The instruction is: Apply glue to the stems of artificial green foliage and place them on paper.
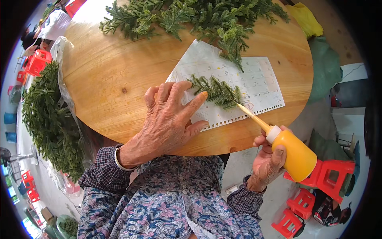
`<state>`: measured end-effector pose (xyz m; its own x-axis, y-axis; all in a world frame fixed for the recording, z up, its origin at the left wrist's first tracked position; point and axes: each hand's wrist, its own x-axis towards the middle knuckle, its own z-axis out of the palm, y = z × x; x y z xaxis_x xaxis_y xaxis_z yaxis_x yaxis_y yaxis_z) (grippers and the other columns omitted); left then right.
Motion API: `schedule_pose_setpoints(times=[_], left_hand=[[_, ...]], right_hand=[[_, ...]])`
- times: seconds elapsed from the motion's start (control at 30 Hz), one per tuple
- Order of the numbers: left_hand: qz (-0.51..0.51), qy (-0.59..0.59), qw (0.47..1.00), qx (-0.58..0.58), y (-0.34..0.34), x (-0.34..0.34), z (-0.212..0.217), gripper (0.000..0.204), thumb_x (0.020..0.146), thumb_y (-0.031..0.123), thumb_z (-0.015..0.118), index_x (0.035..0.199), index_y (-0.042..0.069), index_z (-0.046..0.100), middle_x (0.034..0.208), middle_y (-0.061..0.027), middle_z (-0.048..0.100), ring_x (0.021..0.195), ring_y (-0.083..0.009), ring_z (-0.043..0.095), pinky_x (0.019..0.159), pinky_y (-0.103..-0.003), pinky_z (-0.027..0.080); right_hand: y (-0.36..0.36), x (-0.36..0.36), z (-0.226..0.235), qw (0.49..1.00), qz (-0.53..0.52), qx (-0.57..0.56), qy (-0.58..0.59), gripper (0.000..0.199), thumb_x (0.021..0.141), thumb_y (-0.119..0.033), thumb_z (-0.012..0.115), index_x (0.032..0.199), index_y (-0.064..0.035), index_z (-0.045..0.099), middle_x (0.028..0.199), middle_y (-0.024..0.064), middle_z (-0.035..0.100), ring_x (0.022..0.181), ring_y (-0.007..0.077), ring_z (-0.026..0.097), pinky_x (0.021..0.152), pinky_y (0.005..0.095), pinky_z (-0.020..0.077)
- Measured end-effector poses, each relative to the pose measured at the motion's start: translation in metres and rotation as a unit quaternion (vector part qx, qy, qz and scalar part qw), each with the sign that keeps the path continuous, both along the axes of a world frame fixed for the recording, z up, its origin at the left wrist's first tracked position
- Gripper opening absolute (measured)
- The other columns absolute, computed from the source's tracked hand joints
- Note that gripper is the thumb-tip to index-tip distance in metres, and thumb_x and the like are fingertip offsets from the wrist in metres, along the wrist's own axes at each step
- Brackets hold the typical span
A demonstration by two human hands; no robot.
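My left hand (167, 119) lies flat on a white calendar sheet (258, 85), its forefinger pressing down a small green fir-like sprig (217, 91). My right hand (268, 159) grips a yellow squeeze bottle (296, 155) with a white collar. Its long thin nozzle (250, 113) points up-left and touches the stem end of the sprig. The sheet rests on a round wooden table (115, 83).
A heap of green artificial branches (187, 16) covers the table's far side. A clear plastic bag full of more green sprigs (49, 119) hangs at the left. Red plastic stools (322, 179) stand on the floor at right; a yellow cloth (306, 18) lies far right.
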<state>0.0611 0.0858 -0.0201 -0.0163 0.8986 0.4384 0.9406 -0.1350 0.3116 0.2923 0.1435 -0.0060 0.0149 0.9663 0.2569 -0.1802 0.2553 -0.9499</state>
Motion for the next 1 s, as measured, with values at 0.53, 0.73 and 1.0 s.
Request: schedule_pose_setpoints(times=[0.53, 0.73, 1.0], left_hand=[[-0.053, 0.022, 0.998, 0.011, 0.007, 0.016, 0.021, 0.052, 0.070, 0.035, 0.068, 0.115, 0.012, 0.058, 0.133, -0.0140, 0.038, 0.119, -0.0284, 0.036, 0.097, -0.046, 0.024], [-0.094, 0.034, 0.995, -0.006, 0.017, 0.017, 0.012, 0.050, 0.067, 0.031, 0.069, 0.112, 0.011, 0.059, 0.139, -0.0147, 0.035, 0.125, -0.0284, 0.034, 0.103, -0.045, 0.022], [-0.102, 0.027, 0.994, 0.004, 0.017, 0.014, 0.007, 0.049, 0.067, 0.032, 0.070, 0.110, 0.011, 0.060, 0.138, -0.0138, 0.037, 0.123, -0.0283, 0.037, 0.103, -0.046, 0.021]], right_hand=[[-0.005, 0.000, -0.007, 1.000, -0.001, -0.020, 0.012, 0.052, 0.082, -0.031, 0.057, 0.121, 0.0015, 0.046, 0.110, 0.0137, 0.048, 0.059, 0.0200, 0.058, 0.056, 0.0289, 0.0480], [-0.006, -0.004, -0.007, 0.999, 0.010, -0.029, 0.013, 0.053, 0.082, -0.031, 0.057, 0.122, 0.0018, 0.045, 0.109, 0.0140, 0.048, 0.059, 0.0204, 0.058, 0.056, 0.0288, 0.0481], [-0.002, -0.006, -0.003, 0.999, 0.020, -0.003, 0.041, 0.056, 0.085, -0.038, 0.059, 0.124, 0.0007, 0.046, 0.097, 0.0210, 0.063, 0.063, 0.0187, 0.060, 0.055, 0.0249, 0.0472]])
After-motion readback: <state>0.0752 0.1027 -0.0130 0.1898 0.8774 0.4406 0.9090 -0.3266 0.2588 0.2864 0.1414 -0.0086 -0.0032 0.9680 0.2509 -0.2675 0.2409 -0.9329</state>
